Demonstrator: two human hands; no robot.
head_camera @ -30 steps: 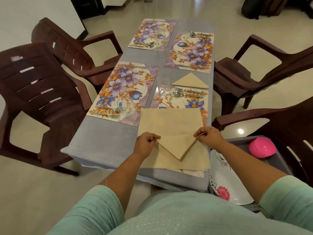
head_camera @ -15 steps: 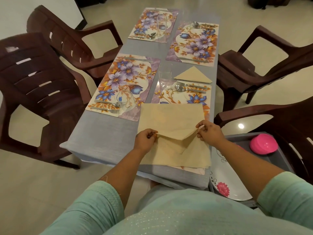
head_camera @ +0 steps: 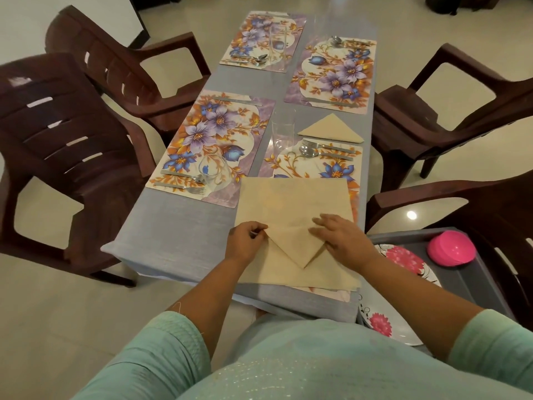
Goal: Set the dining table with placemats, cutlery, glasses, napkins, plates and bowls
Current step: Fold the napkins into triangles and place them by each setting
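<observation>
- At the near edge of the desk (head_camera: 173, 241) lies a beige napkin (head_camera: 294, 203), spread over the near right placemat (head_camera: 340, 168), with a folded triangle pointing to the person.
- The left hand (head_camera: 245, 241) pinches the left corner of this fold with curled fingers; the right hand (head_camera: 343, 238) lies flat on the right side, fingers spread, and presses the cloth down.
- I judge that the folding of this napkin is in the middle, not finished.
- Beside the near right corner stands a grey tray (head_camera: 473, 281) with flowered plates (head_camera: 403, 261) and a pink bowl (head_camera: 451, 248); no plate or bowl is on the desk yet.
- Further on, the near left placemat (head_camera: 213, 140) carries cutlery and a glass (head_camera: 213, 171); the near right one has a fork (head_camera: 328, 146) and a spoon (head_camera: 320, 153), with a tall glass (head_camera: 282, 131) at its far left corner.
- One finished napkin (head_camera: 331, 129) lies just beyond this mat.
- The two far placemats (head_camera: 334, 73) have cutlery; at least one far glass (head_camera: 277, 41) shows.
- Left to do, as I judge: three napkins, all plates, all bowls.
- Brown chairs (head_camera: 66, 134) stand close along both long edges, so reaching the far corners may be awkward.
</observation>
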